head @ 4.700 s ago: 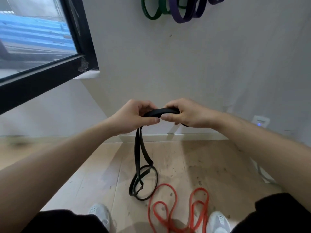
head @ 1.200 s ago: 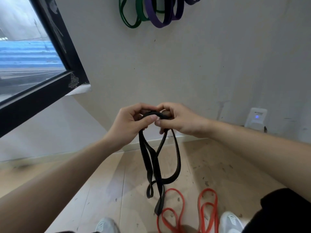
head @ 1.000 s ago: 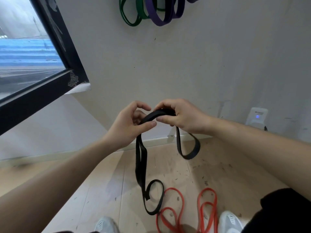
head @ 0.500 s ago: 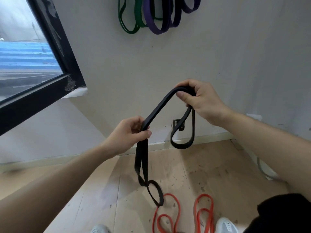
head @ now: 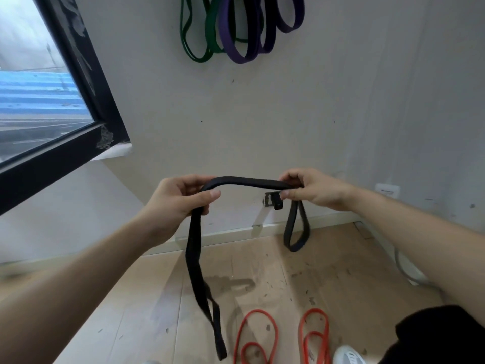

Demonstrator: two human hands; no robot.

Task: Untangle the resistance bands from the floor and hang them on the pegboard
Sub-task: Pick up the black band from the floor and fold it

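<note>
Wall ahead, green bands (head: pixel 199 30) already hung — your left hand (head: pixel 178 198) and right hand (head: pixel 312 190) both pinch the black band (head: pixel 194 253), mid-untangle — next, free the dangling twist, then lift.

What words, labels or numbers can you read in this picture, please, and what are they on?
White wall box: a small dark mark, too blurred to read.
Black band: no print shows.
Nothing else in view carries legible text.
</note>
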